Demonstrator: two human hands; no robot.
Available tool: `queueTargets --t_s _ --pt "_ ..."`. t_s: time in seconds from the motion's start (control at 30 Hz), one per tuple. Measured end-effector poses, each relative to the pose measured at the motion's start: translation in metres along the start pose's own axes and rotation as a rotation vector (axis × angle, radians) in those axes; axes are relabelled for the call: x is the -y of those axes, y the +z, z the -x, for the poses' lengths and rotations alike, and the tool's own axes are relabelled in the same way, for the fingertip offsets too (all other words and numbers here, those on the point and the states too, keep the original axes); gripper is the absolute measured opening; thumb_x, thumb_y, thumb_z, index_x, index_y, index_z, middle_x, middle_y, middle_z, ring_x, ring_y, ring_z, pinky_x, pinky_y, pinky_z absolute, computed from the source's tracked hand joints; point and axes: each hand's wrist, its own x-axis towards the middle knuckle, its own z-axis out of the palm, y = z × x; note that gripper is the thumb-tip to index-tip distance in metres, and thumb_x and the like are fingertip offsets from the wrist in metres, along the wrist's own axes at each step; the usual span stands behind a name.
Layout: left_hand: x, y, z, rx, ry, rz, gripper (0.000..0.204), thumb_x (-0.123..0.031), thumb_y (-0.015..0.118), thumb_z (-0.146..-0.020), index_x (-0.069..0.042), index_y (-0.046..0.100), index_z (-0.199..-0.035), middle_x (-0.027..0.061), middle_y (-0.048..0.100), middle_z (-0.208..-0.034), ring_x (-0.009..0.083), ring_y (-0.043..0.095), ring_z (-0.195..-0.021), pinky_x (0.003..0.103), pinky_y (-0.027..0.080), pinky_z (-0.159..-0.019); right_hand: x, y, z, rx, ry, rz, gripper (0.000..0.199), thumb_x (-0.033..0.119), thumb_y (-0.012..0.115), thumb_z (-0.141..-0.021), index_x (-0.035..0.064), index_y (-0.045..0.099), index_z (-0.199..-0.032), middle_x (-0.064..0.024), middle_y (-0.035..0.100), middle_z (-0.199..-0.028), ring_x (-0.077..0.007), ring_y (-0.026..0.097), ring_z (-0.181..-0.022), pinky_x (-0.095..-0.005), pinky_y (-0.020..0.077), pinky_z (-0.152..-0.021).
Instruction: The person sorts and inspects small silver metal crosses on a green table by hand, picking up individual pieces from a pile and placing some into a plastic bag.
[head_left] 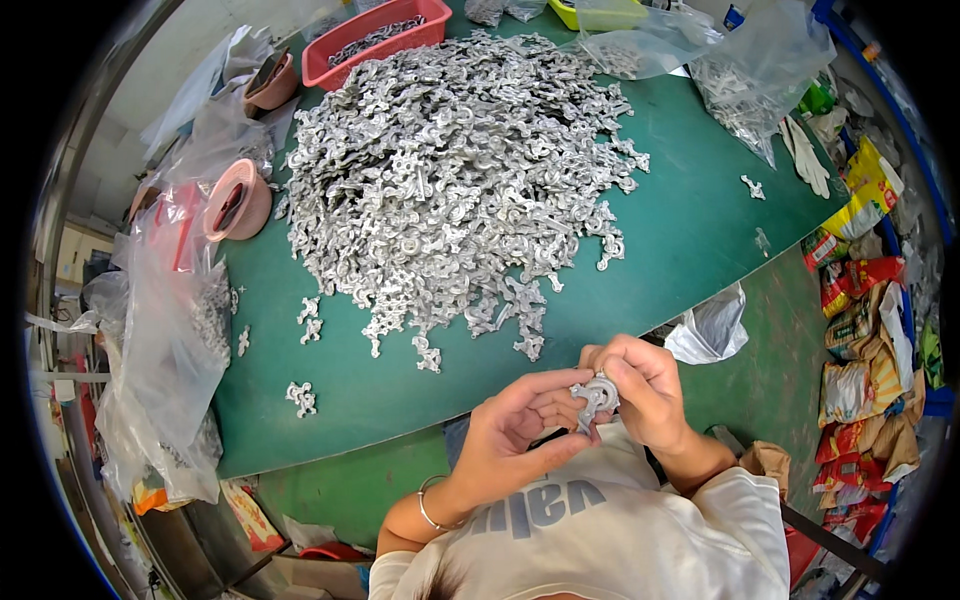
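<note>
- A part (598,397) is gripped by the fingertips of the left hand (515,425) and right hand (648,390), right of lower centre.
- A large heap (455,180) is left at upper centre; what is done cannot be told.

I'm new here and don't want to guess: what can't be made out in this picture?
In the head view:
Metal part in the right hand: far side turned away.
Green table beneath the metal pile: covered.
Yellow tray: cut off by upper edge.
Dark contents of the nearer pink tub: too small to identify.
</note>
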Motion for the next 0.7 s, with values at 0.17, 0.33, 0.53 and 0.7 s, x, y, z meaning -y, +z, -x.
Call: queueTargets --t_s 0.17,0.33,0.53,0.7 --pt "0.0050 -0.0015 0.0020 -0.013 0.011 -0.015 0.047 0.009 0.057 -0.077 0.004 0.039 -0.120 0.0128 0.056 -0.097 0.0168 0.057 -0.088 0.030 0.046 -0.080 -0.0030 0.0000 0.0005 -0.003 -0.025 0.016 0.021 0.012 0.040 -0.091 -0.0009 0.048 -0.077 -0.0026 0.050 -0.071 -0.0054 0.041 -0.061 -0.0206 0.0349 -0.054" --pt "0.0042 -0.0012 0.0014 -0.022 -0.010 -0.009 0.047 0.009 0.057 -0.076 0.004 0.039 -0.120 0.0136 0.056 -0.098 0.0169 0.057 -0.089 0.030 0.047 -0.081 -0.0018 0.0005 0.0008 -0.004 -0.007 -0.006 0.021 0.013 0.041 -0.091 -0.0008 0.048 -0.077 -0.0029 0.050 -0.071 -0.0055 0.042 -0.059 -0.0203 0.0360 -0.053" --pt "0.0074 -0.0040 -0.0003 0.010 0.023 0.047 0.046 0.009 0.056 -0.077 0.005 0.039 -0.120 0.0153 0.057 -0.100 0.0175 0.057 -0.089 0.030 0.047 -0.081 -0.0023 0.0000 0.0004 -0.022 0.035 -0.024 0.021 0.013 0.041 -0.091 -0.0009 0.048 -0.078 -0.0036 0.051 -0.069 -0.0061 0.044 -0.057 -0.0204 0.0389 -0.050" --pt "0.0074 -0.0046 -0.0029 0.002 0.013 0.038 0.046 0.008 0.055 -0.078 0.005 0.038 -0.121 0.0144 0.057 -0.098 0.0169 0.057 -0.087 0.030 0.046 -0.081 -0.0024 0.0008 -0.0009 -0.046 0.053 -0.047 0.021 0.013 0.040 -0.091 -0.0013 0.048 -0.078 -0.0043 0.051 -0.069 -0.0066 0.045 -0.057 -0.0204 0.0402 -0.051"
